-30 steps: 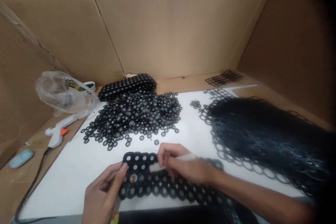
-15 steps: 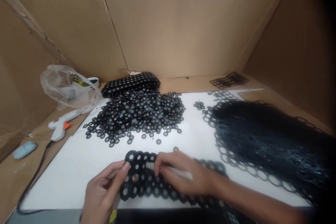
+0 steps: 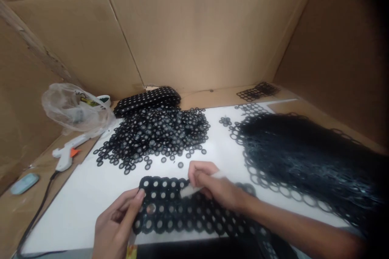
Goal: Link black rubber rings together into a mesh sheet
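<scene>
A black strip of joined rings [image 3: 184, 224], several rows deep, lies along the front of the white board. Its left edge is pinched between the thumb and fingers of my left hand [image 3: 117, 222]. My right hand [image 3: 209, 182] is closed around a slim whitish stick [image 3: 191, 190], slanted with its blunt end down at the strip's upper rows. Motion blurs the stick, so its exact kind does not show. One ring near the strip's left end has a brownish centre. The strip's right part runs under my right forearm and off the board's front edge.
Behind the strip is a heap of loose black rings [image 3: 158, 133], with a rolled dotted black piece [image 3: 147, 99] beyond. A large pile of ring netting [image 3: 304, 162] fills the right side. At left are a white glue gun [image 3: 65, 156], its cord, a plastic bag [image 3: 73, 109] and a pale-blue object [image 3: 24, 183].
My right hand has moved right and slightly up with the stick, uncovering more of the strip's upper rows. My left hand keeps its pinch. The view has shifted slightly.
</scene>
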Tool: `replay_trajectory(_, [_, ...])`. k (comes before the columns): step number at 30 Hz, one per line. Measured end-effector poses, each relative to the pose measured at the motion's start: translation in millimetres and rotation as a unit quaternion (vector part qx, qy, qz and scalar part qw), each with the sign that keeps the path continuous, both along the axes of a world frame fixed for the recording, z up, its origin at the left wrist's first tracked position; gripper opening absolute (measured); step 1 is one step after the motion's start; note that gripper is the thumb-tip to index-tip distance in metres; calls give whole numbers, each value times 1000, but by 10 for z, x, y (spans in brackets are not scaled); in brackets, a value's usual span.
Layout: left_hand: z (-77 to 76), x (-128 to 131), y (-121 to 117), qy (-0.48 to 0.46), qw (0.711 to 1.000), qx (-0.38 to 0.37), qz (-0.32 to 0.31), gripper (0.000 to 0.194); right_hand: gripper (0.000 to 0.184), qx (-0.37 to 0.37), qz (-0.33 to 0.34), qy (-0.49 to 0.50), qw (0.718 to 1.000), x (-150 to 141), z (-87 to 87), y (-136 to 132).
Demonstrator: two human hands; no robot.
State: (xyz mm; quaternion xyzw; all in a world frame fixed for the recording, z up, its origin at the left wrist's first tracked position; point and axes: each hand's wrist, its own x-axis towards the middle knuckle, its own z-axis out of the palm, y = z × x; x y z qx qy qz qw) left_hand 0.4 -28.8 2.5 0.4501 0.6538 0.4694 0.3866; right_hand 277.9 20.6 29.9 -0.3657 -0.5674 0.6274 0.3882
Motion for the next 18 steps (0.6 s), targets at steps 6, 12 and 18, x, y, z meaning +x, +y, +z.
replay_trajectory(6, [-14,7,-19,-66,998,-18,5,58,15,15,17,-31,999,7,-32,10])
replay_trajectory(12, [-82,-59,-39,-125,992,-32,11,56,20,103,113,-120,981,-10,-12,-25])
replay_trajectory(18, [-38,-56,-42,-31,999,-12,-12,58,28,157,129,-151,967,-45,7,-70])
